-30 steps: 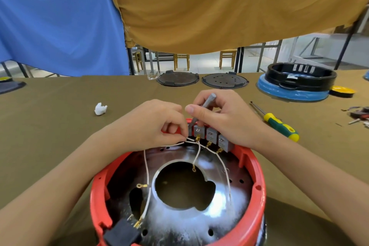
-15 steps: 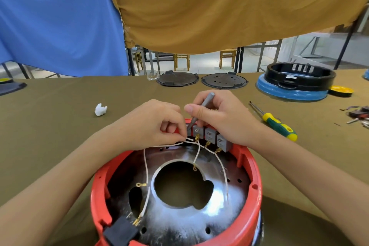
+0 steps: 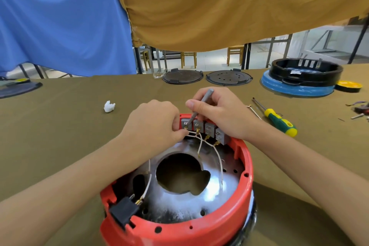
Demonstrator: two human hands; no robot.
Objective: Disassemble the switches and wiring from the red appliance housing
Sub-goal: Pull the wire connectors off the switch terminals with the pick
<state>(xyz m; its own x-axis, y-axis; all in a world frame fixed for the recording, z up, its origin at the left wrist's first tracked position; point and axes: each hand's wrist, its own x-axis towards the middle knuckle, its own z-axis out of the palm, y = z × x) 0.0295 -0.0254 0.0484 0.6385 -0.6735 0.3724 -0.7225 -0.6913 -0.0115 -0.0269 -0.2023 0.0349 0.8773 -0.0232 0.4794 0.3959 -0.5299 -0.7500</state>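
Note:
The red appliance housing (image 3: 229, 223) stands open side up at the table's near edge, a shiny metal plate (image 3: 215, 185) with a large hole inside it. A row of several grey switches (image 3: 209, 130) sits at its far rim, with white wires (image 3: 219, 158) running from their brass terminals. My right hand (image 3: 217, 112) grips a thin grey tool (image 3: 199, 106), its tip at the leftmost switch. My left hand (image 3: 153, 124) pinches a white wire at that same switch. A black socket (image 3: 123, 211) is fixed at the near left rim.
A yellow-green screwdriver (image 3: 279, 120) lies right of my right hand. A white crumpled scrap (image 3: 109, 106) lies to the left. Two dark round lids (image 3: 205, 77), a black ring on a blue base (image 3: 301, 78) and small loose parts (image 3: 359, 110) lie farther back and right.
The grey tool's tip has shifted slightly along the leftmost switch while my left hand keeps its pinch on the wire. The housing has barely moved.

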